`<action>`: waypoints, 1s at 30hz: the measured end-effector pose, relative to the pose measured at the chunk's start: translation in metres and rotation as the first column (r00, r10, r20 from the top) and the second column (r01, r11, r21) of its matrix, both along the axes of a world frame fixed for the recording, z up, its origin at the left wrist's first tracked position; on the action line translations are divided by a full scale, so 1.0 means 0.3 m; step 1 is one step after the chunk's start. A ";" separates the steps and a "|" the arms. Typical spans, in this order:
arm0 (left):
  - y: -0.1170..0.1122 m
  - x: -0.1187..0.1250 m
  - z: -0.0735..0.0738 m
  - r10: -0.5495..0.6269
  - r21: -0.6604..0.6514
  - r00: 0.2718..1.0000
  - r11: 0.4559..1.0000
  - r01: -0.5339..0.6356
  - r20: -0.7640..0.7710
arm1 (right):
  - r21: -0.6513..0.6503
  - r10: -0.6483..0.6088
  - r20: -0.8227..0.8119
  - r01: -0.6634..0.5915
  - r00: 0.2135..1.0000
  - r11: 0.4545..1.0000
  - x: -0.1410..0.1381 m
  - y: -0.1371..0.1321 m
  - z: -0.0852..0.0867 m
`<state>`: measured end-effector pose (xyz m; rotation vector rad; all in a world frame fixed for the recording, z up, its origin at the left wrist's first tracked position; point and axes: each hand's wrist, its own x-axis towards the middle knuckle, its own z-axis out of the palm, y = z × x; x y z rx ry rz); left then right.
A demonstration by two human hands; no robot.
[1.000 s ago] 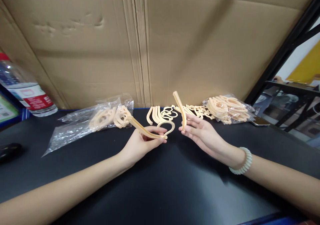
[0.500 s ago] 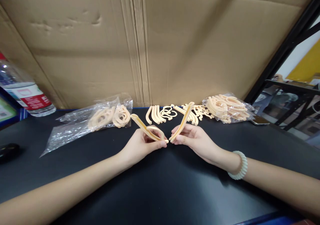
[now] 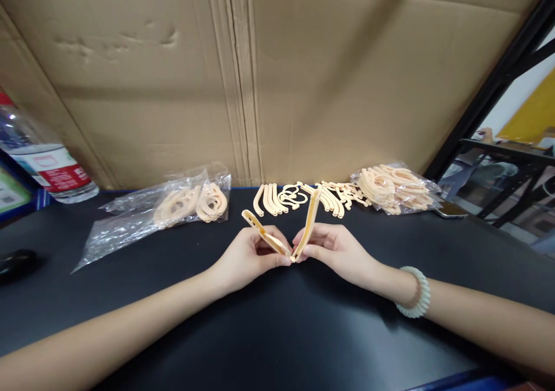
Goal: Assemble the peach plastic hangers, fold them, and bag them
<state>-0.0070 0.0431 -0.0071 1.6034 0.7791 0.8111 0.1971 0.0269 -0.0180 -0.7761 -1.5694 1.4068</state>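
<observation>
from my station i see the left hand pinching the lower end of the left curved strip between thumb and fingers, and the right hand pinching the right curved strip the same way; the strips stand in a v over the black table, tips meeting, though i cannot tell whether they are joined. both look like thin, channelled plastic, so i judge them light, fairly stiff and slightly slick, best held close to the meeting ends.
</observation>
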 end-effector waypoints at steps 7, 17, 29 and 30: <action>-0.012 0.001 0.008 0.009 -0.020 1.000 1.000 -0.009 0.005 | 0.025 -0.007 0.008 0.007 1.000 1.000 -0.009 -0.015 0.019; -0.014 0.000 0.008 0.023 -0.006 1.000 1.000 -0.023 0.009 | 0.030 0.006 0.003 -0.006 1.000 1.000 -0.011 -0.023 0.020; -0.010 0.012 0.022 0.068 -0.020 0.997 0.998 -0.067 0.034 | 0.129 -0.060 0.075 0.050 0.995 0.990 -0.010 -0.039 0.010; -0.009 0.012 0.022 0.068 -0.026 0.997 0.997 -0.067 0.036 | 0.121 -0.062 0.067 0.054 0.996 0.991 -0.011 -0.040 0.011</action>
